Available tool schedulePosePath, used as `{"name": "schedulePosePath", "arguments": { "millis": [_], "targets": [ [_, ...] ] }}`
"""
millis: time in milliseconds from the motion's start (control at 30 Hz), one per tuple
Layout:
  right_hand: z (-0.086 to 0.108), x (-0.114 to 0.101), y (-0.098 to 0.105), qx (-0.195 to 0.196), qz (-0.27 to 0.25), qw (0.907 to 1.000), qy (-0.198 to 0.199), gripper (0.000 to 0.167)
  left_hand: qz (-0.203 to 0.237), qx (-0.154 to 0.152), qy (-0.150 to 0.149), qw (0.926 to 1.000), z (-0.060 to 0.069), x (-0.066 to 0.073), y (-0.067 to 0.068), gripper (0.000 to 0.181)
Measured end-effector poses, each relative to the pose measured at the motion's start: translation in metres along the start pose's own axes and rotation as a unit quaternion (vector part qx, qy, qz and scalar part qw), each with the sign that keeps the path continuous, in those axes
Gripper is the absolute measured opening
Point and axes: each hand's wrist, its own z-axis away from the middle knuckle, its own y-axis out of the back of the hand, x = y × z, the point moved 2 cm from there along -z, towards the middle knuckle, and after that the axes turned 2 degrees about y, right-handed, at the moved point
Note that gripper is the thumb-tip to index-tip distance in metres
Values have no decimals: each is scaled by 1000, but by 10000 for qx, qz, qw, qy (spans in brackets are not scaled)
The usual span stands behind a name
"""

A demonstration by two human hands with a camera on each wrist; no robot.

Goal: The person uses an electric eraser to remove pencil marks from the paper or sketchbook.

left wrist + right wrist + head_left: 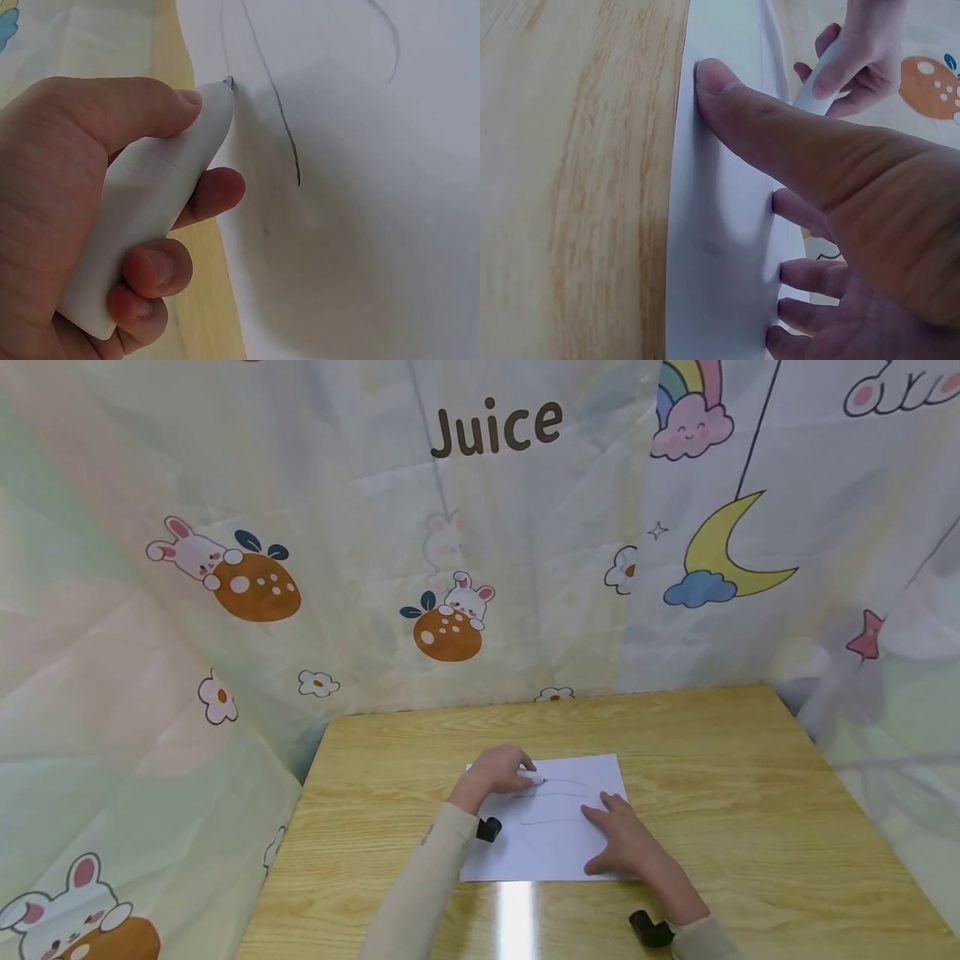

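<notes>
Nearest, on the right part of the paper sheet [555, 852], the right hand [625, 840] rests with fingers spread wide, probably steadying it. Toward the sheet's far left, the left hand [498, 771] grips a white pen-like tool [154, 184], likely for control. A sleeve [429, 875] hides some left edge; whether the grey lines [280, 112] are drawn or cut is unclear.

Light brown wooden worktop [750, 793] with wavy grain, round back corners, a bright stripe of shine [516, 918] near the front, a white sheet of paper [540, 853] lying on the wood, thin grey lines [280, 112] drawn on it
</notes>
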Motion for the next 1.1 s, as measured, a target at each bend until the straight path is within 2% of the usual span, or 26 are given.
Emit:
{"name": "schedulePosePath", "arguments": {
  "millis": [233,500,633,733,933,1100],
  "targets": [
    [-2,-3,3,1,15,10000,-95,90,-37,94,-187,9998,-4,3,6,27],
    [-3,-1,3,-37,9,9998,-192,91,-210,186,-8,9996,-5,0,7,26],
    [-4,0,2,-76,23,9997,-239,91,-223,140,-203,9994,-6,3,8,27],
    [-5,1,1,-75,43,9996,-251,91,-144,87,-235,9996,-7,6,10,27],
    [-4,3,0,-34,63,9998,-185,92,-22,67,-39,10000,-7,5,9,24],
    [-4,3,-1,-64,65,9999,-139,92,69,11,-164,9998,-8,6,5,25]
  ]
}}
